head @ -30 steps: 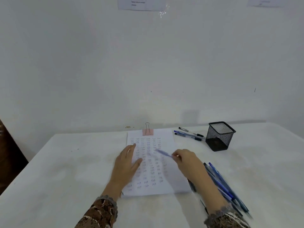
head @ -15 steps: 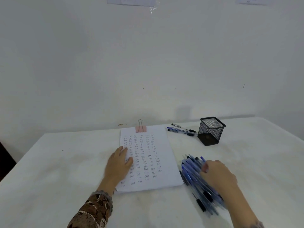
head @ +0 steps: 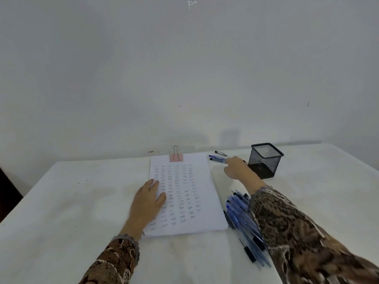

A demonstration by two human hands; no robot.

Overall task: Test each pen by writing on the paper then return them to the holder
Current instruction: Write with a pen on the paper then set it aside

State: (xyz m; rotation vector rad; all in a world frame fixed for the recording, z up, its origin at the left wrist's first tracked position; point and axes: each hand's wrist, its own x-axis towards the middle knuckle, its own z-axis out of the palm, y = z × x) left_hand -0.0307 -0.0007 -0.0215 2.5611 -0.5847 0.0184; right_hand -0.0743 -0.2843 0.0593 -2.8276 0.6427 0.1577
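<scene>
A white sheet of paper (head: 207, 220), filled with rows of small written test words, lies in the middle of the table. My left hand (head: 148, 201) rests flat on its left side, holding nothing. A pile of several blue pens (head: 239, 216) lies right of the paper, partly under my right sleeve. My right hand (head: 235, 169) is stretched to the back, its fingertips at two blue pens (head: 216, 158) lying left of the black mesh pen holder (head: 264, 160). The fingers look loose and are blurred. The holder looks empty.
A pink binder clip (head: 176, 157) clamps the top edge of the paper. A black pen (head: 220, 153) lies behind the two blue ones. The white table (head: 71, 201) runs up to a white wall at the back.
My right hand held a blue pen over the paper, laid it on the pile at the right, then reached back to the pens beside the holder. My left hand stayed on the paper.
</scene>
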